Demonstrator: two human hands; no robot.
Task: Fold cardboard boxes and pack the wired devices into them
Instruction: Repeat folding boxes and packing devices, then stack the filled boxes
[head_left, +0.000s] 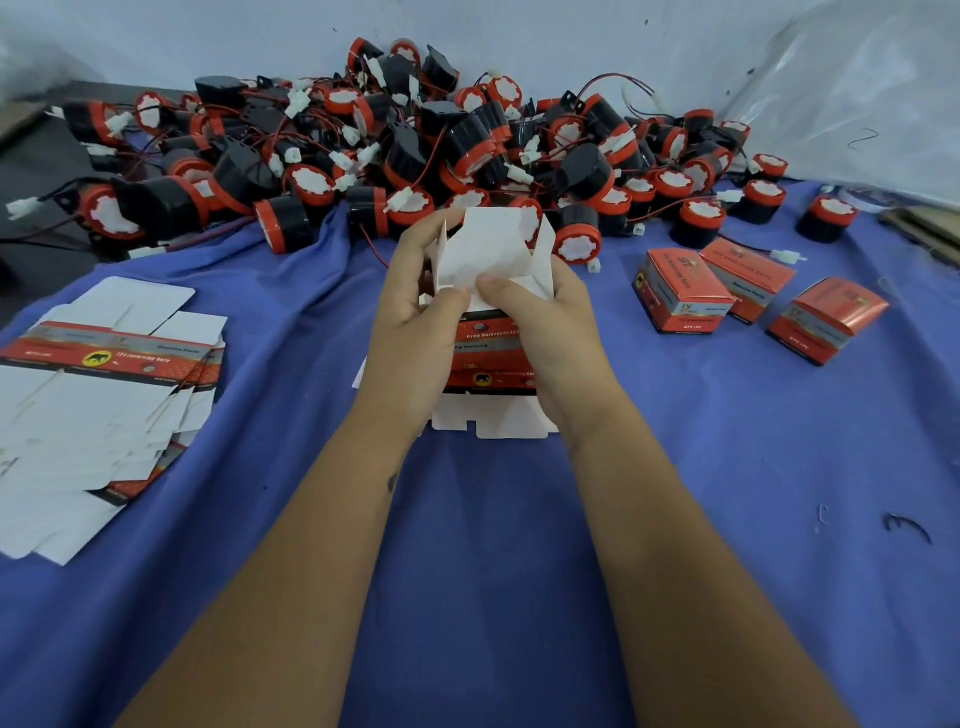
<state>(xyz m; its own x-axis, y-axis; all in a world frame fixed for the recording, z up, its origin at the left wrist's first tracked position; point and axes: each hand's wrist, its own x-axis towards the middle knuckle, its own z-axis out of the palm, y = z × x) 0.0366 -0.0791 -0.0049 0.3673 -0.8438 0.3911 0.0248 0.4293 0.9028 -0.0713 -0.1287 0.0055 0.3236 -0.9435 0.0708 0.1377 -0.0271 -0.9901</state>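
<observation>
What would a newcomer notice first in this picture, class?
The big heap of black-and-red round wired devices at the back of the blue cloth. In the middle, the left hand and right hand grip a half-folded white-and-red cardboard box.

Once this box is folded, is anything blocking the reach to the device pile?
Nothing visible does. Both hands, left and right, hold the half-folded box, and the pile of wired devices lies directly behind it.
</observation>
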